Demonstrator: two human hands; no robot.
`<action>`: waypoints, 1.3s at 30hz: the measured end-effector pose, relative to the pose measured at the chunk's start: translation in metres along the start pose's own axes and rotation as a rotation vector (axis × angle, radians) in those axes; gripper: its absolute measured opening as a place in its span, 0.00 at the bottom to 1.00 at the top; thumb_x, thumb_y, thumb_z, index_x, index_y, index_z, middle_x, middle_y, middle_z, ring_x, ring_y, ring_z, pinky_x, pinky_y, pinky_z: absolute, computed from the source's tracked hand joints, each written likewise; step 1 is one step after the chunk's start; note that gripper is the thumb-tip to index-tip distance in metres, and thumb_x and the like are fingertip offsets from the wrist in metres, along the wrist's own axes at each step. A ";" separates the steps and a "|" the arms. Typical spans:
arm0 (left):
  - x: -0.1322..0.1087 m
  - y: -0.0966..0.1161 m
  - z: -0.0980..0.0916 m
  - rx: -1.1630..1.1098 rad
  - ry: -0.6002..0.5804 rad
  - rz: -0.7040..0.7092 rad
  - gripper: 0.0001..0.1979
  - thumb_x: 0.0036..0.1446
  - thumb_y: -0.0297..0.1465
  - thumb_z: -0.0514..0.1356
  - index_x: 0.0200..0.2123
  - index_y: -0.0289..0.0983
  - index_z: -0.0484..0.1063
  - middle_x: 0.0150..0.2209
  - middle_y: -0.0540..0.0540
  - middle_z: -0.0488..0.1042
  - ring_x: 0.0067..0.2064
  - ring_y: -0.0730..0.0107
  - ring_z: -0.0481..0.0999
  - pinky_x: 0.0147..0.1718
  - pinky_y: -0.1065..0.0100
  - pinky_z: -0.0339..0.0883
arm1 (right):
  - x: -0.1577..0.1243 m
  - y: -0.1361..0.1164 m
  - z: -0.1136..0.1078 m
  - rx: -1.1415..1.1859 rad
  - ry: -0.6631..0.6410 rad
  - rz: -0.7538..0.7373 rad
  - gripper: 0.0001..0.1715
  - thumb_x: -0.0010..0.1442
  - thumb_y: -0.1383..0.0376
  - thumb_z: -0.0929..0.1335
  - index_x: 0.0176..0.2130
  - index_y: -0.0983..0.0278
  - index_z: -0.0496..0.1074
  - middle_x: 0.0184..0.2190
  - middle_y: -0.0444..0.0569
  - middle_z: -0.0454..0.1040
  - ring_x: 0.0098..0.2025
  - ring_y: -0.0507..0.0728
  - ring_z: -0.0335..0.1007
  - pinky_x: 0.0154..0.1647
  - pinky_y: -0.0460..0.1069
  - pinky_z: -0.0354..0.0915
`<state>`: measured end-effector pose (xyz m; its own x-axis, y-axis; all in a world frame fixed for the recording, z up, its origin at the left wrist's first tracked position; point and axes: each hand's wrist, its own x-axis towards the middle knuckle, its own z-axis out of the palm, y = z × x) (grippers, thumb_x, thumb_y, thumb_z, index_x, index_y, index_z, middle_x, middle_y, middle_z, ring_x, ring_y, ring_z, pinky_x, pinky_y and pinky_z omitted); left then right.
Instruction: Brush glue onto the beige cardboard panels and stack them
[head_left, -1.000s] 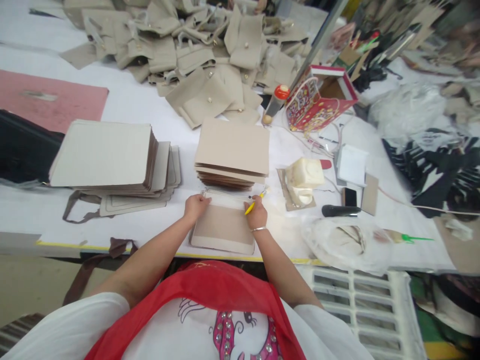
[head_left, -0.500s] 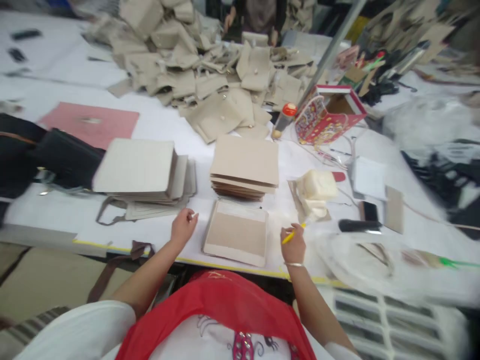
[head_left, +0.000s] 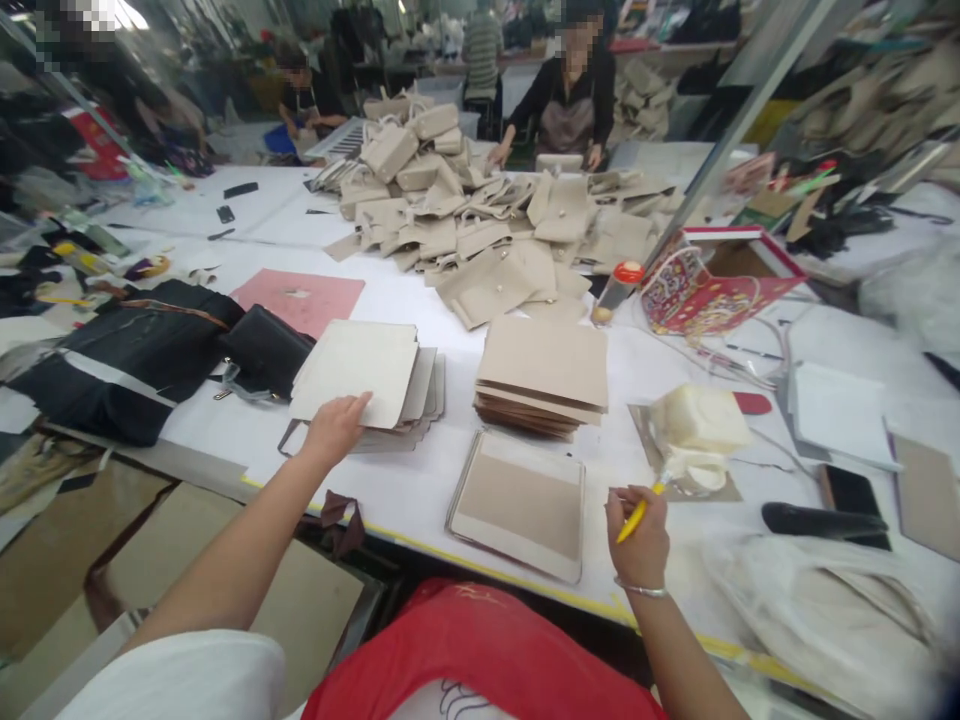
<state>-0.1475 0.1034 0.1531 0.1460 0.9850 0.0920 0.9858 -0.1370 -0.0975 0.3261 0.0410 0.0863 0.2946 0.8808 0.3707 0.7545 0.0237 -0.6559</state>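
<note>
Far left of the tan-centred panel [head_left: 517,505], a black bag [head_left: 127,365] lies slumped on the bench [head_left: 420,510], with a pink sheet [head_left: 300,300] beyond it. And here's the change: the left hand [head_left: 337,430] has swung off the panel and out to the left-hand stack of beige boards [head_left: 401,400], open, fingers spread, resting on the lower edge of the top board [head_left: 352,370], which sits skewed on the pile, just left of the panel. No grip on it that I can see, only contact! The panel itself lies alone on the bench, nothing touching it. Just beyond it stands a second stack of boards [head_left: 540,365], with a heap of beige bag pieces [head_left: 487,240] further back. To the panel's right, the right hand [head_left: 637,535] stays closed around a yellow pen [head_left: 637,515], held clear of the bench, and further right sits a cream foam block [head_left: 697,420].
</note>
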 end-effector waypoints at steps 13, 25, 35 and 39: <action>-0.034 0.064 -0.024 -0.063 0.337 0.253 0.14 0.57 0.26 0.48 0.44 0.40 0.70 0.36 0.41 0.72 0.38 0.62 0.68 0.39 0.60 0.60 | -0.018 -0.009 -0.010 0.207 -0.127 0.011 0.20 0.55 0.57 0.65 0.45 0.62 0.57 0.37 0.52 0.72 0.32 0.55 0.73 0.29 0.48 0.68; -0.088 0.269 0.053 -0.370 0.113 0.847 0.07 0.56 0.29 0.53 0.39 0.37 0.66 0.32 0.43 0.69 0.33 0.66 0.65 0.32 0.63 0.57 | -0.014 0.027 -0.022 0.108 -0.077 0.089 0.19 0.57 0.55 0.62 0.44 0.64 0.58 0.35 0.52 0.73 0.33 0.55 0.74 0.34 0.50 0.69; -0.014 0.244 0.011 -0.444 0.368 0.722 0.15 0.56 0.35 0.54 0.47 0.39 0.65 0.44 0.42 0.70 0.47 0.64 0.66 0.46 0.61 0.59 | 0.023 0.015 -0.054 0.152 -0.110 0.054 0.18 0.61 0.55 0.57 0.46 0.63 0.58 0.35 0.49 0.73 0.29 0.53 0.73 0.32 0.49 0.68; 0.067 0.216 -0.027 -0.452 0.524 0.404 0.20 0.55 0.36 0.55 0.52 0.38 0.62 0.52 0.39 0.65 0.55 0.59 0.61 0.52 0.57 0.56 | 0.064 -0.007 -0.055 0.097 -0.017 -0.108 0.18 0.58 0.56 0.62 0.45 0.64 0.59 0.37 0.52 0.73 0.33 0.56 0.73 0.35 0.52 0.69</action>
<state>0.0772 0.1371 0.1654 0.4083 0.6880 0.6000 0.7704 -0.6123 0.1778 0.3722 0.0715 0.1511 0.2038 0.8785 0.4321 0.7210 0.1639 -0.6733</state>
